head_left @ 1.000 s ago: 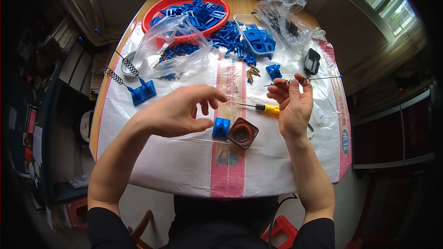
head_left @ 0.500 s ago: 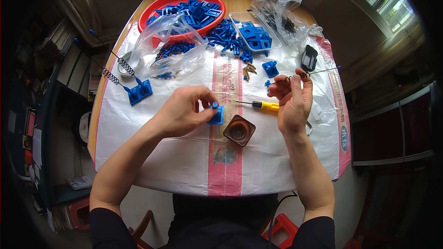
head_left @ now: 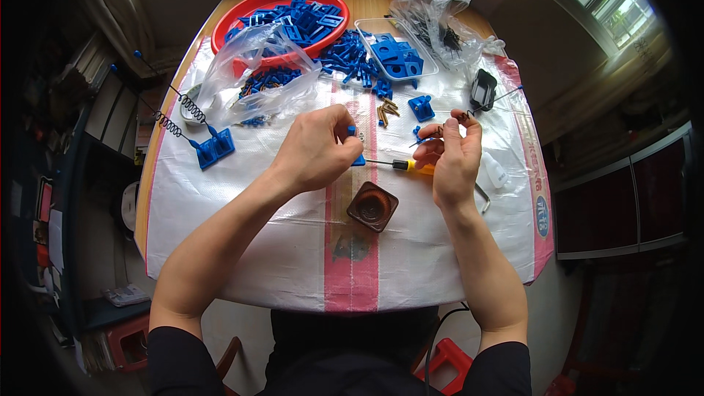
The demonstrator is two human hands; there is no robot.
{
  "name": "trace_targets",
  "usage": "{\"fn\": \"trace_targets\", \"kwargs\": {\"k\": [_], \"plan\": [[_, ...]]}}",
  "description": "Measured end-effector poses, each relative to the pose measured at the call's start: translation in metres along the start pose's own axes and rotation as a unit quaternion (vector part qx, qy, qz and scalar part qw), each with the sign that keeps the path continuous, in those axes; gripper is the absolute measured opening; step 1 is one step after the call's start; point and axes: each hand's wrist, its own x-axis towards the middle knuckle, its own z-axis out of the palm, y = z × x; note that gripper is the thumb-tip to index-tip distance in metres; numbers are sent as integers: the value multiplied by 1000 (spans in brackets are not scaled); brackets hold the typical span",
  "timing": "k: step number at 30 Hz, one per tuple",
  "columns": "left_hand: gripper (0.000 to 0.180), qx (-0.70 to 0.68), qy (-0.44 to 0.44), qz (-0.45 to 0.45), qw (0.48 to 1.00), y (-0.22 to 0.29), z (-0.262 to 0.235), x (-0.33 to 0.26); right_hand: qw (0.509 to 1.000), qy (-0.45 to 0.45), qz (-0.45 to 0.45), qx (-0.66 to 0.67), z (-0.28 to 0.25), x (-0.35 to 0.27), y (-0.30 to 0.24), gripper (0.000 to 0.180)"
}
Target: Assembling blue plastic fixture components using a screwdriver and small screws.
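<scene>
My left hand is closed around a small blue plastic part, with its edge showing below the fingertips. Most of that part is hidden by the fingers. In my right hand, thumb and fingers pinch a thin black coiled spring wire, whose far end with a blue tip points right. Between the hands lies a screwdriver with a yellow and black handle. A brown square dish sits nearer to me. Off to the left rests a blue base with two black springs attached.
At the back are a red basin of blue parts, a clear bag, a clear tub and another bag. Brass pieces, a blue base, a black box, a white bottle and a hex key lie around.
My left hand has moved right and away from me with the blue part, toward the screwdriver's tip. My right hand still holds the spring wire, nearly in place. The whole view has shifted slightly.
</scene>
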Motion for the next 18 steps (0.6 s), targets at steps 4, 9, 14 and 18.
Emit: {"fn": "trace_targets", "kwargs": {"k": [4, 9, 14, 18], "plan": [[14, -62, -5, 48, 997, -13, 14, -7, 997, 8, -17, -80, -1, 1, 0, 27], [13, -76, -3, 91, 993, -17, 21, -14, 992, 43, -26, -119, -3, 4, -5, 23], [17, -28, -29, 157, 987, -24, 24, -13, 990, 59, -80, -101, -4, 8, -9, 23], [24, 19, -48, 157, 986, -15, 10, -16, 992, 48, -62, -96, -2, 5, -5, 24]]}}
